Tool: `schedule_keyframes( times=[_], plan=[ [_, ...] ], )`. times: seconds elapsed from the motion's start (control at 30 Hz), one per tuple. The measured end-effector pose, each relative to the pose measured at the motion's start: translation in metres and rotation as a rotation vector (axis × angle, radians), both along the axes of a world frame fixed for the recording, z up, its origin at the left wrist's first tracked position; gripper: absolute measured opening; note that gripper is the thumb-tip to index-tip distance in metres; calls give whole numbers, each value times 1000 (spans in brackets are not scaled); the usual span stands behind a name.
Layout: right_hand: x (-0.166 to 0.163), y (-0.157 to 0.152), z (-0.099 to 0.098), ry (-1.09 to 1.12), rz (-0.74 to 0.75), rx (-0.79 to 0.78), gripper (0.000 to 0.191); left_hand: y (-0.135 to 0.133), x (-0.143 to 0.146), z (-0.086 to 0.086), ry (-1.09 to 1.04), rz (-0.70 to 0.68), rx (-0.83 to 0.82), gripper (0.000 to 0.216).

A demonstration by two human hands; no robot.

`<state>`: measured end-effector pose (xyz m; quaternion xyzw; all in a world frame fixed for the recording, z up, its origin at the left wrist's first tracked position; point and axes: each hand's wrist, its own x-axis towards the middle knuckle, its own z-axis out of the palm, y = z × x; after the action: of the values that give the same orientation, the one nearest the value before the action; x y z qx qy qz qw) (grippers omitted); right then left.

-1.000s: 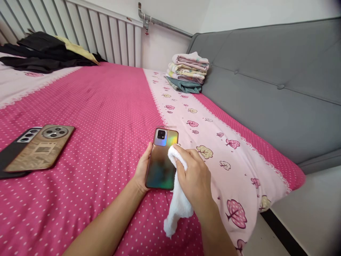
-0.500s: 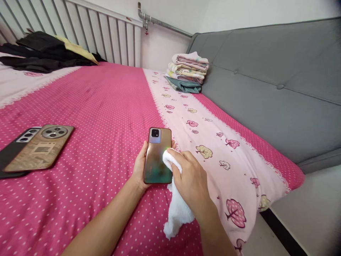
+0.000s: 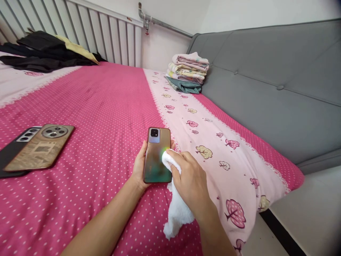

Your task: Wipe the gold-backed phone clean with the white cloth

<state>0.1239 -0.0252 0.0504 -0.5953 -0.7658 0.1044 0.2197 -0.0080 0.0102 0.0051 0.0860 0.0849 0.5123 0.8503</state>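
- Apparently, wiping is under way: the right hand (image 3: 190, 174) pinches a white cloth (image 3: 179, 209) against the back of a phone (image 3: 156, 154), near the frame's centre.
- The left hand (image 3: 140, 165) grasps that phone, camera side up.
- How much is already clean cannot be told.
- A gold phone (image 3: 39, 147) overlaps a black phone (image 3: 10, 153) at the frame's left, untouched by either hand.

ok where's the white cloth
In the head view, the white cloth is in the right hand, below centre, at the right edge of the held phone.
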Motion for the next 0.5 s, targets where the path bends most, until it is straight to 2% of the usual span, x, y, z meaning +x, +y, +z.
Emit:
schedule_keyframes(
  times=[0.5],
  plan=[
    [0,-2,1,2,1,1,40,-1,0,2,-8,2,-20,70]
  ],
)
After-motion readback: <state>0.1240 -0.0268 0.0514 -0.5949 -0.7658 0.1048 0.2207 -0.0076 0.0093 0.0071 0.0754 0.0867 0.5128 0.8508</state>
